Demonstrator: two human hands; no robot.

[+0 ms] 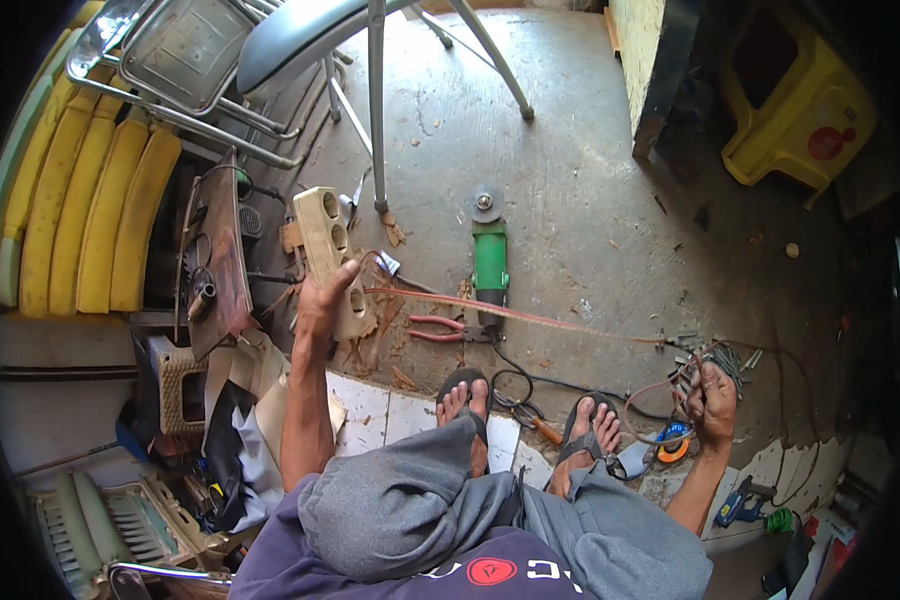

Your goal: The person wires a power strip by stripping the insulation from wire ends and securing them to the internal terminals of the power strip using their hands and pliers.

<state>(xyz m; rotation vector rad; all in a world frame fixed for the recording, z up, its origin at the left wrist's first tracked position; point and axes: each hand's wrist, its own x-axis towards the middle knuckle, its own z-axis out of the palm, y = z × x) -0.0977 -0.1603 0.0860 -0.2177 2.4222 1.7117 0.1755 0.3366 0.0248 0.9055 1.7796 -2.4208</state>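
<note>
My left hand (322, 300) is closed around a cream-coloured power strip (319, 215) with several round sockets, holding it tilted up. From its lower part a thin reddish cable (515, 312) stretches to the right across the floor. My right hand (712, 405) pinches loops of that cable at the other side, beside a scatter of small metal screws or nails (742, 362). Between my hands lie a green angle grinder (490, 262) and pliers (436, 327) with red handles. An orange-handled tool (547, 430) rests between my sandalled feet. A roll of tape (674, 443) sits just below the right hand.
Metal-legged chairs (377, 110) stand at the far left, near curved yellow pieces (90, 200). A yellow plastic piece (770, 150) is at the far right. Close by on the right lies a blue drill (738, 503). A wooden board (220, 265) leans left of my left hand.
</note>
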